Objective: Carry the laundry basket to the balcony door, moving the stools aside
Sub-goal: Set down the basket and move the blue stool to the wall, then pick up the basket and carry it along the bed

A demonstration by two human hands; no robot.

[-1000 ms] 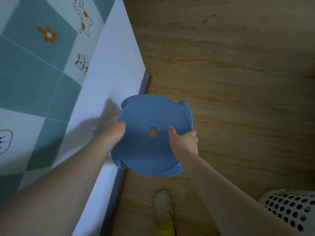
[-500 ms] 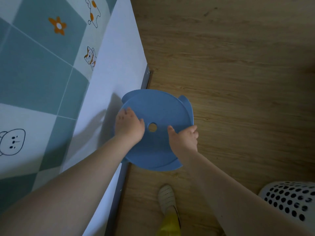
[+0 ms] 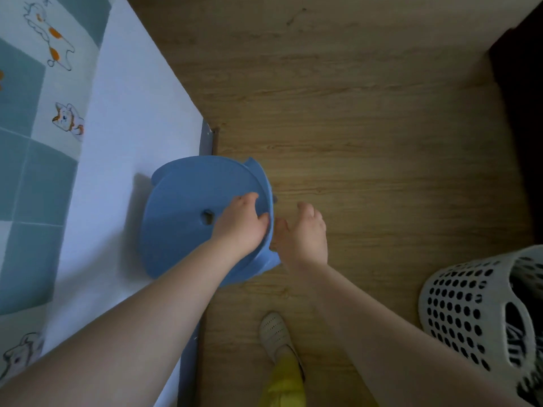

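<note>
A round blue stool (image 3: 182, 218) with a hole in its seat stands on the wooden floor, tight against the side of the bed. My left hand (image 3: 242, 224) lies across the seat with its fingertips curled over the right rim. Just right of the stool, my right hand (image 3: 302, 233) hovers over the floor, off the stool, fingers loosely apart and holding nothing. The white perforated laundry basket (image 3: 470, 306) stands at the lower right with dark patterned cloth inside.
The bed (image 3: 123, 118), with a pale sheet and a teal checked cover with cartoon animals, fills the left side. My foot in a white shoe (image 3: 274, 333) is on the wooden floor (image 3: 367, 127) below the stool. A dark object (image 3: 523, 83) sits at the right edge.
My right hand has let go of the stool and moved right. My left hand slid across the seat from the left side to the right rim. The stool now sits against the bed.
</note>
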